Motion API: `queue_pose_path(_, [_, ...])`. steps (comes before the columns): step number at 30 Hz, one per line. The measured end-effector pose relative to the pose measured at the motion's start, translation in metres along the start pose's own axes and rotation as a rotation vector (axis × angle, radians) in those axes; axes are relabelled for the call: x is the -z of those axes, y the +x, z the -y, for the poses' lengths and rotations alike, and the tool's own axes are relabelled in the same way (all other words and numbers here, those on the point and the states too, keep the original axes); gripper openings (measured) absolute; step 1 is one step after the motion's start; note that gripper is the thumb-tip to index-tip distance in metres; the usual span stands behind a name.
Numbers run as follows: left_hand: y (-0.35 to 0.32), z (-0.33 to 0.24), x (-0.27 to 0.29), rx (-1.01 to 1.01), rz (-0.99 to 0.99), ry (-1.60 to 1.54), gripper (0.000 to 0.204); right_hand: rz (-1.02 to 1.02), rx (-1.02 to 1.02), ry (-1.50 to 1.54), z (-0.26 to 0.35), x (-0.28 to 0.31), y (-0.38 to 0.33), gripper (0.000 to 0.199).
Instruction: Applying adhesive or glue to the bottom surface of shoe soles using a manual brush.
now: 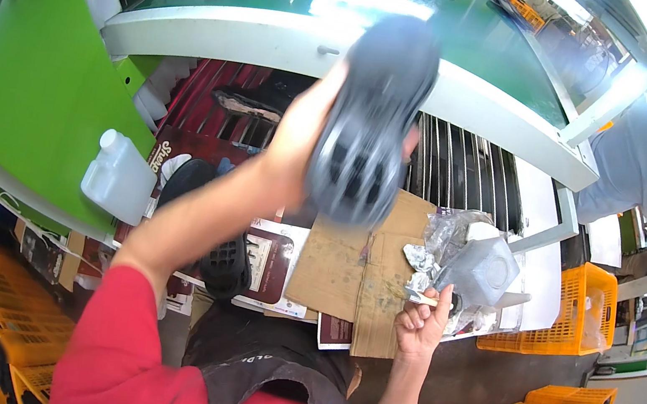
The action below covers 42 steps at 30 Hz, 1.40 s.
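Note:
My left hand (304,136) grips a black shoe sole (369,125) from its left side, with a fingertip showing at the right edge. The sole is raised in front of the white conveyor frame, its ribbed face toward me, and is blurred by motion. Lower right, my right hand (421,326) is closed around a small tool with a pale handle (421,299), perhaps a brush; its tip is unclear. Just beyond that hand lies a translucent plastic container (484,270) among crumpled plastic. Below my left forearm rests another black sole (226,270), partly hidden.
Stained cardboard (364,268) covers part of the work surface. A white jug (120,177) stands at left by a green panel (47,74). Beyond the white frame (240,35), a green belt (469,30) carries soles. Orange crates (568,313) and a person (634,162) are at right.

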<state>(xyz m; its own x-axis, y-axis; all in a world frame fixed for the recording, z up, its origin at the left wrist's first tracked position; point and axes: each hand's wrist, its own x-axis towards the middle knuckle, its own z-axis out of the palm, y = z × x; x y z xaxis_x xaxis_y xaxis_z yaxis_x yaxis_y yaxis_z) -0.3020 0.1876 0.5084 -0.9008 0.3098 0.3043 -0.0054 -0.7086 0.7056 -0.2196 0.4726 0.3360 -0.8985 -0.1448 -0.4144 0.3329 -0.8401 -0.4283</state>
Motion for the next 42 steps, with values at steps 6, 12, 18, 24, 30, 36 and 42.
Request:
queue_pose_path(6, [0.186,-0.047,0.069,-0.159,-0.527,0.422,0.061,0.009,-0.014,0.003,-0.003,-0.015,-0.009,0.044])
queue_pose_path(12, [0.066,-0.007,0.074,-0.472,-0.333,0.849,0.042,-0.239,0.096,-0.21,-0.012,-0.01,-0.016,0.038])
queue_pose_path(18, [-0.089,-0.004,0.106,-0.18,-0.45,1.281,0.038,0.006,0.053,-0.171,-0.02,0.003,-0.011,0.041])
queue_pose_path(24, [-0.197,0.017,0.111,0.272,-0.666,1.545,0.062,-0.018,0.028,-0.155,-0.032,0.003,-0.012,0.038])
queue_pose_path(30, [-0.206,0.055,0.063,0.592,-0.485,1.95,0.095,0.008,0.044,-0.233,-0.036,0.001,-0.016,0.036])
queue_pose_path(36, [-0.219,0.071,0.078,0.461,-0.578,2.036,0.067,-0.019,0.329,-0.504,-0.019,-0.002,-0.023,0.032])
queue_pose_path(42, [-0.22,0.047,0.083,0.329,-0.624,1.775,0.059,-0.278,0.857,-1.277,0.039,0.001,-0.037,0.026])
